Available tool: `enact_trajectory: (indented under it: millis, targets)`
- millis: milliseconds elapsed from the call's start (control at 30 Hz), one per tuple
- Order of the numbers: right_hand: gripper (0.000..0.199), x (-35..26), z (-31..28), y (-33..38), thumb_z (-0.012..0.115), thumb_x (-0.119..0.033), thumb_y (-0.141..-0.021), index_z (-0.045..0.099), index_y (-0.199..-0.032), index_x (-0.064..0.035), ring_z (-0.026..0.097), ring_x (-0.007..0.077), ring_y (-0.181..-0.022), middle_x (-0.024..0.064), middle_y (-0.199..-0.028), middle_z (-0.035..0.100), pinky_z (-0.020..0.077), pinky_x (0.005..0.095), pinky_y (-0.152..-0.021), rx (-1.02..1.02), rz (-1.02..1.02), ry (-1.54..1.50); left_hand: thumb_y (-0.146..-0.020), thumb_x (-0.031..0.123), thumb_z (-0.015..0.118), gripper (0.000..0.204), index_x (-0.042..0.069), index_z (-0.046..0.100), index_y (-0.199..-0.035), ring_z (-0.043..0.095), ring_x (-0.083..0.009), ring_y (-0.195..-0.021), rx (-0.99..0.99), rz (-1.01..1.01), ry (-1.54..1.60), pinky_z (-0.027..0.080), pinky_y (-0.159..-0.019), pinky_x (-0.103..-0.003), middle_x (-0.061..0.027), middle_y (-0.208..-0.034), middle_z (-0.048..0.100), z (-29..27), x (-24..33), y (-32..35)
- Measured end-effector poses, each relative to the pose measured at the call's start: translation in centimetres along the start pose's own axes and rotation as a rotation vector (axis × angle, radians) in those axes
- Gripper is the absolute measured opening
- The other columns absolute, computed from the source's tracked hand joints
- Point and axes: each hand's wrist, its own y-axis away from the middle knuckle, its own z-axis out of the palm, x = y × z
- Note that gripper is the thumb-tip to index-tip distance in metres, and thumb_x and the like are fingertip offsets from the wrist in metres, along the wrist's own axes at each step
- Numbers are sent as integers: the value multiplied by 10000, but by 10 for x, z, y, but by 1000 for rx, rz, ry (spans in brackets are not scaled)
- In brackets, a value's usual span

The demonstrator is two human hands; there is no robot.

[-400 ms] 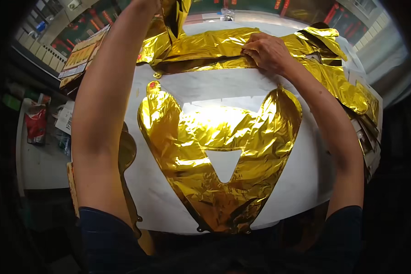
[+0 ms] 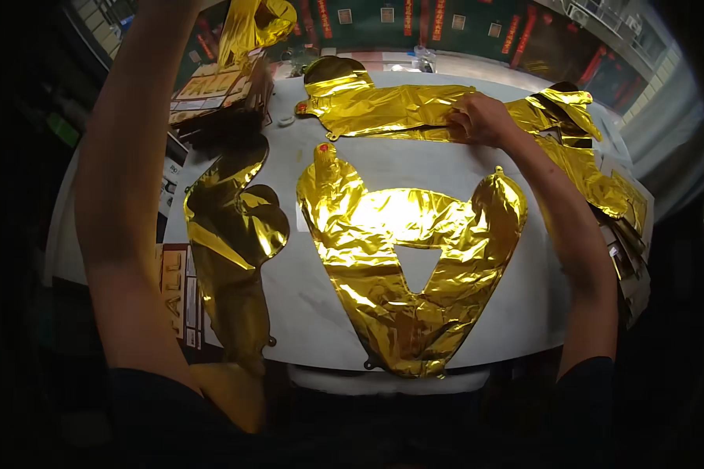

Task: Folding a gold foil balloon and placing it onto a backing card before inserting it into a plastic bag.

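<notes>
My left arm reaches up to the top edge, where my left hand point(image 2: 186, 6) is mostly cut off. A crumpled gold foil balloon point(image 2: 256, 25) hangs from it above the table's far left. My right hand point(image 2: 483, 121) rests on a flat gold foil balloon point(image 2: 383, 105) at the far side of the white table point(image 2: 446, 166), its fingers curled on the foil's edge. A large deflated gold letter-shaped balloon point(image 2: 383, 227) with a triangular hole lies flat in the middle, between my arms.
Another gold foil balloon point(image 2: 231, 234) drapes over the table's left edge. A pile of gold foil balloons point(image 2: 602, 187) runs along the right rim. Printed packets point(image 2: 211, 90) are stacked at the far left. Dark floor surrounds the table.
My left arm has swung left and lifted the hanging foil higher, uncovering the balloon on the table's left edge. My right hand stays on the far balloon.
</notes>
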Motion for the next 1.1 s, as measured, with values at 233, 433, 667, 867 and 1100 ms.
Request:
enact_trajectory:
  millis: [233,433,667,867,1100]
  targets:
    - [993,-86,-68,43,348,-768,-1008,436,-1466,108,725,330,-1092,235,-1277,685,628,435,-911,-230,327,-1807,-952,9,712,228,-3,747,-1176,739,-170,-959,-737,363,-356,594,-905,-282,-83,-1080,776,91,-22,230]
    - [971,-160,-61,84,267,-799,-1002,490,-1478,18,664,262,-1203,185,-1368,654,523,418,-1049,-193,323,-2053,-824,-36,691,265,68,717,-1066,715,-317,-995,-1296,330,-627,580,-870,-410,-95,-1047,741,96,-51,364]
    - [117,-141,-40,94,758,-120,-957,696,-1020,-44,641,75,-796,-3,-948,689,547,245,-719,-190,415,-1906,-773,-75,655,246,65,675,-974,679,-342,-1052,-1302,281,-553,547,-949,-477,-98,-1074,724,82,-53,408]
    - [194,-133,-47,88,715,-125,-983,740,-1143,-19,694,120,-872,47,-1050,765,581,284,-818,278,588,-1828,-850,10,675,163,108,729,-968,647,-329,-1271,-1131,431,-660,409,-1191,-584,-76,-1174,748,41,-81,426]
    - [155,-74,-4,95,786,-113,-915,767,-1014,4,685,148,-768,58,-879,728,584,269,-630,185,946,-1305,-751,81,775,236,190,800,-959,551,-338,-1388,-1143,470,-876,329,-1235,-587,-77,-1320,705,14,-142,416]
